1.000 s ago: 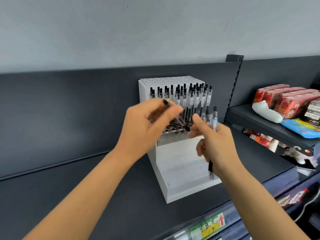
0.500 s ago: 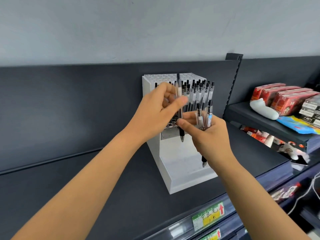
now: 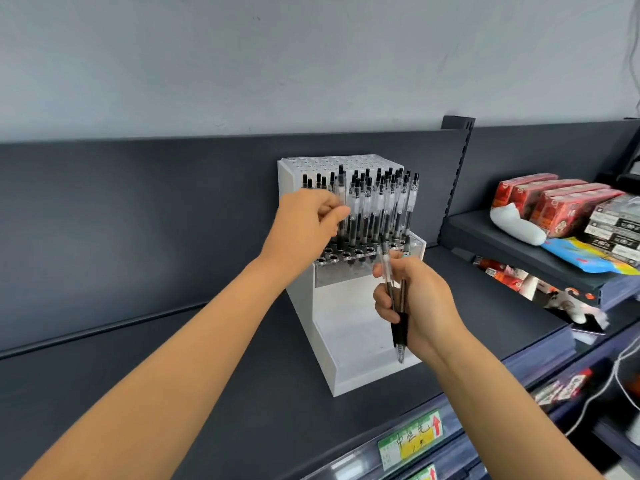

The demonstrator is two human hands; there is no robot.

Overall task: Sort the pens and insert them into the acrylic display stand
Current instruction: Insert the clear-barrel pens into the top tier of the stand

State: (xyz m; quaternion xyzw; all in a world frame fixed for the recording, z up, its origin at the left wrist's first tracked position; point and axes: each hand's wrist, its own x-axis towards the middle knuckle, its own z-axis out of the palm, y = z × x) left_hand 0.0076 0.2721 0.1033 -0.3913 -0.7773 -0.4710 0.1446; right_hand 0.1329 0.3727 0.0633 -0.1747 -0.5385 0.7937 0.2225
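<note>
Because the coming move turns on lining a pen up with a hole, start with your right hand (image 3: 415,306), the one nearest you. Its fingers are curled round a small bundle of spare pens (image 3: 399,327), at least two, though I cannot tell exactly how many. You hold them almost upright, tips down and clicker ends up, just in front of the front right corner of the stand (image 3: 346,344). Each has a clear barrel, a black rubber grip and a clear point.

Just beyond them, the front holes (image 3: 346,254) in the stand's clear plate are unfilled. Your left hand (image 3: 304,223) is above their left end, thumb and fingers pinching a single pen (image 3: 341,192) by its barrel. It is upright, tip down, with the black clicker on top. Its lower end is at the row behind the open holes, but blur hides whether it is seated. This hand is the closer one to the holes, which lie straight below its fingers, so I judge the move to be a straight push down along the pen's length.

Further back, the standing pens (image 3: 381,209) are packed close and upright. Behind them the white top tier (image 3: 346,162) has bare holes. The stand sits on a dark shelf (image 3: 173,393).
</note>
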